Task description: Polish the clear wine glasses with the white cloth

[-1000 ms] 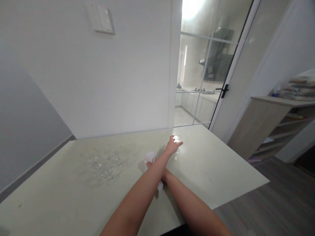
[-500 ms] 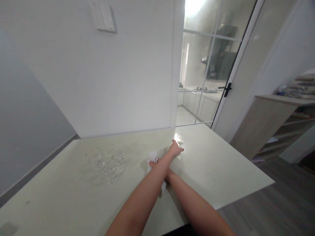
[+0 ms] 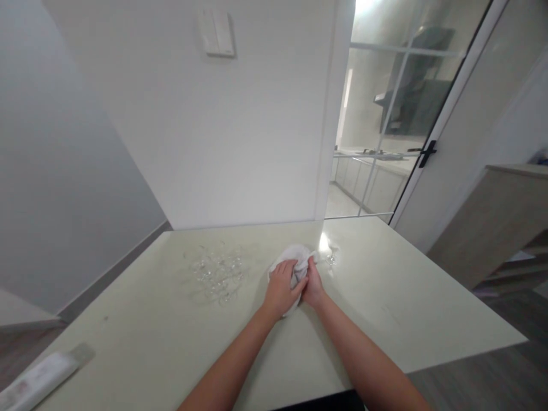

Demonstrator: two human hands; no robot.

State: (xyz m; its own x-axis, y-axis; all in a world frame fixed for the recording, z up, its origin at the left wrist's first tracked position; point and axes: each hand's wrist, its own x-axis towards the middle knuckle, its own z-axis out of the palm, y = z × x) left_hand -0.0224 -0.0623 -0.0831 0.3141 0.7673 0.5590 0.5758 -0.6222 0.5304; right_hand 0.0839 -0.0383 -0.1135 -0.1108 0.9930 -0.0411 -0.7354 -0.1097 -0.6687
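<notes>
A bunched white cloth (image 3: 295, 251) is between my two hands over the far middle of the table. My left hand (image 3: 281, 288) presses on its near left side, fingers curved over the folds. Around the right side of the same cloth is my right hand (image 3: 313, 283), its thumb up along the fabric. Whether anything is wrapped inside the cloth is hidden. Just right of my right hand lies a small clear piece (image 3: 331, 260), glassy and hard to make out. To the left, several clear, curved, see-through pieces (image 3: 219, 277) form a loose cluster.
The pale glossy table (image 3: 171, 342) reaches the white wall (image 3: 240, 142). A long white package (image 3: 38, 379) lies at its near left. Beyond the far right edge are a glass door (image 3: 372, 114) with a black handle (image 3: 427, 153) and a wooden shelf unit (image 3: 492, 222).
My left hand has come back from the clear piece at the right, uncrossing my arms, and now grips the cloth with my right hand. The view has turned left.
</notes>
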